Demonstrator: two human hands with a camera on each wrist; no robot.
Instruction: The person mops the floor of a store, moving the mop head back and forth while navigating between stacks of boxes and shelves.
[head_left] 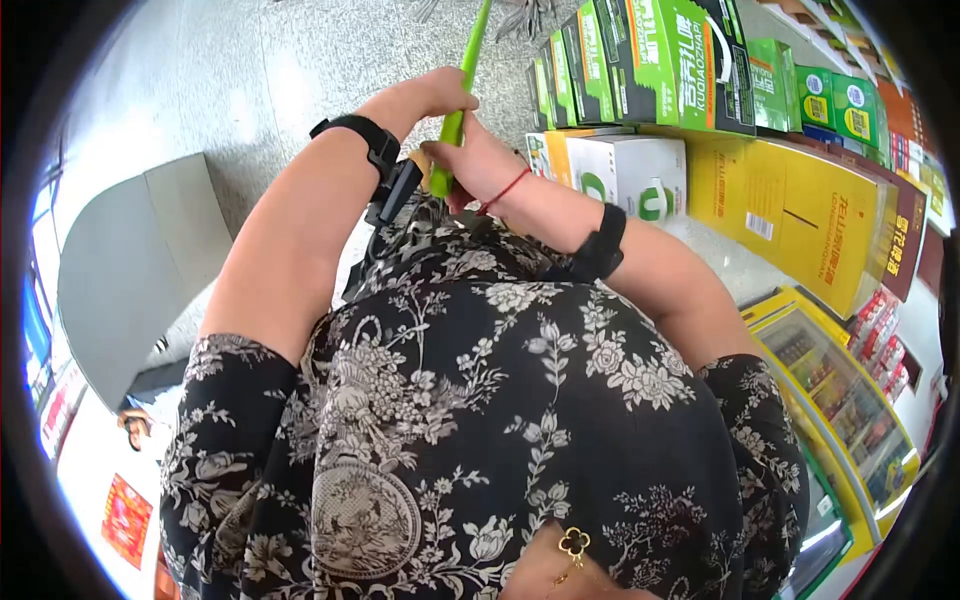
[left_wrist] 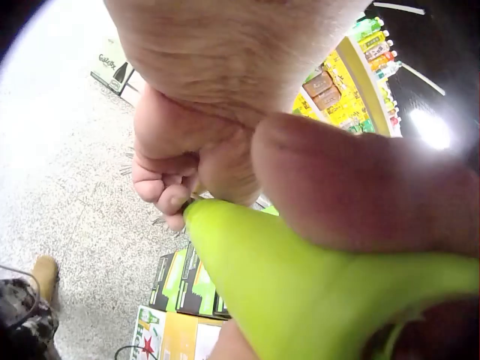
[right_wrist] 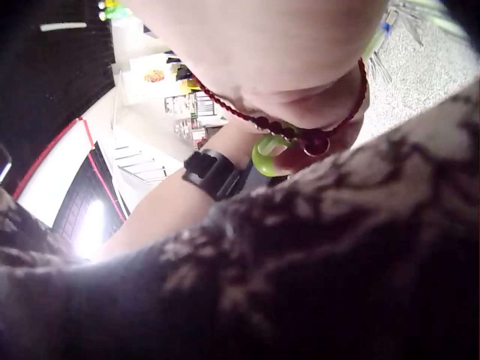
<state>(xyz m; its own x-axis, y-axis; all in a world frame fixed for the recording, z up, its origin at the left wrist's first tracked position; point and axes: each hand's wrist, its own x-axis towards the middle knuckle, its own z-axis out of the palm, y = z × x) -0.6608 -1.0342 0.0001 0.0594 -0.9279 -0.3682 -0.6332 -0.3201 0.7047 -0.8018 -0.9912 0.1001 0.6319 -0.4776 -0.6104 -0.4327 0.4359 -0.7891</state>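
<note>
A long bright green handle [head_left: 452, 128] runs up and away from the person's waist in the head view. Grey strands [head_left: 525, 18] spread on the floor near its far end, like those of a mop. My left hand [head_left: 445, 92] grips the shaft farther out. Closer to the body, my right hand [head_left: 484, 165], with a red cord bracelet [head_left: 508, 190], holds the handle near its wide end. In the left wrist view the green handle [left_wrist: 277, 270] passes under a thumb. The right wrist view shows its rounded green end [right_wrist: 264, 159] beyond the bracelet.
Green and black boxes [head_left: 690, 70] stand stacked at the right, beside a white carton [head_left: 640, 165] and a large yellow carton [head_left: 780, 215]. A yellow-framed glass cabinet [head_left: 840, 370] is nearer on that side. A grey curved panel [head_left: 130, 260] stands left on the speckled floor [head_left: 300, 60].
</note>
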